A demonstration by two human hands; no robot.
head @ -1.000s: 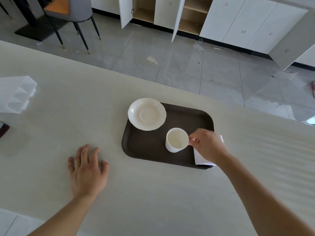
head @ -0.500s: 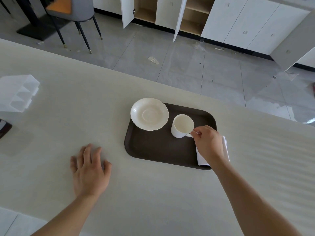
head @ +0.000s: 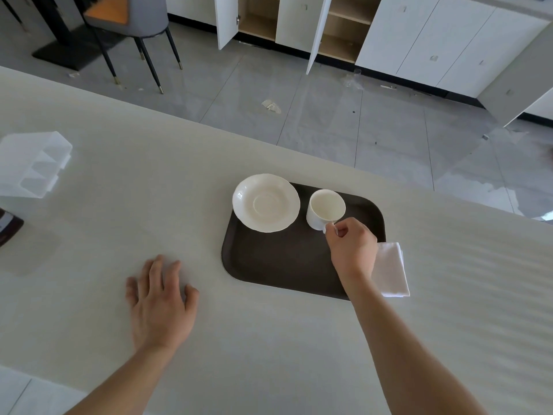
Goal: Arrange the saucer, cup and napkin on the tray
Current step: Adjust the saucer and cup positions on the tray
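A dark brown tray point(head: 278, 262) lies on the pale table. A cream saucer point(head: 266, 203) rests on the tray's far left corner, overlapping its rim. To its right a white cup point(head: 324, 208) stands upright at the tray's far side. My right hand point(head: 353, 250) pinches the cup's handle from the near side. A folded white napkin point(head: 390, 269) lies at the tray's right edge, partly over the rim and partly hidden by my right wrist. My left hand point(head: 160, 301) lies flat on the table, fingers spread, left of the tray.
A translucent plastic organiser point(head: 31, 163) sits at the table's far left, with a dark object point(head: 7, 229) at the left edge below it. Beyond the table's far edge are grey floor tiles, a chair point(head: 134, 28) and open white cabinets point(head: 299, 22).
My right hand has carried the cup from the tray's near middle toward the far side, beside the saucer. The napkin shows more. The left hand has stayed flat.
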